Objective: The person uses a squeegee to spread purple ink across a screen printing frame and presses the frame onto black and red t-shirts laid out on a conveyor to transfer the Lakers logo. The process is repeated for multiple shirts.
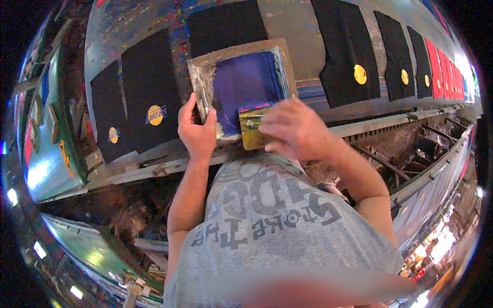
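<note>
A small screen-printing frame (291, 72) with a wooden rim lies over a black fabric piece (228, 23) on the long table. Purple ink covers the mesh inside it. My left hand (197, 131) grips the frame's near left side, thumb and fingers around the rim. My right hand (295, 128) is closed on a yellowish squeegee (250, 134), which is tilted at the near right part of the frame. Pink and dark ink shows along the squeegee's upper edge. My right fingers are slightly blurred and partly cover the squeegee.
Black fabric pieces with yellow round prints (360, 74) lie to the right, with red pieces (436, 66) farther along. Two more printed black pieces (149, 92) are at left. A rail (380, 124) runs along the table's near edge. Another table (56, 169) stands at far left.
</note>
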Demonstrator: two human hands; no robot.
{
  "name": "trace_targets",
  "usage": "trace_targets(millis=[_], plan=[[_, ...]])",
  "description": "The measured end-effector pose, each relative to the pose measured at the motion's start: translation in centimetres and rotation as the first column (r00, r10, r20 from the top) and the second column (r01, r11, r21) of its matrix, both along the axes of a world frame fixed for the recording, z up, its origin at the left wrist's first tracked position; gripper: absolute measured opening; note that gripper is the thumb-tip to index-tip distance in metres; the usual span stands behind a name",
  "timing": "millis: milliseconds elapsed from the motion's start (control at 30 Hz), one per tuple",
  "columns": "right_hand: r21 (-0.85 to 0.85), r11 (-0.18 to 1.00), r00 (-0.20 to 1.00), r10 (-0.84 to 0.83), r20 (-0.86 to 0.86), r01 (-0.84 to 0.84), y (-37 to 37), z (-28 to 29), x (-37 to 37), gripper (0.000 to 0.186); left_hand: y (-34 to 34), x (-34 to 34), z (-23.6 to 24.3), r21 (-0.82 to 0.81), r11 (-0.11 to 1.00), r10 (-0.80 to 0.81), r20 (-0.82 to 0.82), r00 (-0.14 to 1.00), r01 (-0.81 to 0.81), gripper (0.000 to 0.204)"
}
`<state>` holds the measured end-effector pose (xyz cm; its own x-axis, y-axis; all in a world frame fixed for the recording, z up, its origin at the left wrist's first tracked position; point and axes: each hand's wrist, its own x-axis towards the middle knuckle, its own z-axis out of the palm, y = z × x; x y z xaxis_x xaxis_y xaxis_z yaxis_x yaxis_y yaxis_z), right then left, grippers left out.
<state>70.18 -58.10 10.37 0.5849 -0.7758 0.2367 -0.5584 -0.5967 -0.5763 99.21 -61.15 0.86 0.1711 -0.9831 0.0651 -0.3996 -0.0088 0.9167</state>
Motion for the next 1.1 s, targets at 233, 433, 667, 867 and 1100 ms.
trace_targets(millis=[233, 433, 667, 867, 1100], plan=[[0.001, 1.000, 0.998, -0.009, 0.054, 0.008, -17.4, -2.7, -1.8, 0.049, 0.2, -0.4, 0.7, 0.089, 0.994, 0.064, 0.025, 0.998, -0.066, 0.058], [0.401, 0.916, 0.980, 0.097, -0.173, -0.020, -26.0, -5.1, -0.7, 0.073, 0.9, -0.5, 0.2, 0.067, 0.994, 0.090, -0.051, 0.995, -0.087, 0.056], [0.478, 0.877, 0.957, 0.173, -0.231, -0.043, -28.3, -4.7, -1.9, 0.073, 2.8, -0.9, 1.4, -0.128, 0.988, 0.068, -0.158, 0.985, -0.089, 0.057], [0.458, 0.880, 0.984, 0.173, -0.053, -0.130, -27.1, -6.0, -2.1, 0.054, 3.7, 5.4, 5.6, -0.116, 0.950, 0.255, -0.254, 0.933, -0.291, 0.062], [0.162, 0.985, 0.997, -0.049, -0.059, 0.058, -24.1, -8.0, -1.7, 0.040, 6.4, 15.6, 10.9, -0.150, 0.870, 0.391, -0.372, 0.842, -0.470, 0.066]])
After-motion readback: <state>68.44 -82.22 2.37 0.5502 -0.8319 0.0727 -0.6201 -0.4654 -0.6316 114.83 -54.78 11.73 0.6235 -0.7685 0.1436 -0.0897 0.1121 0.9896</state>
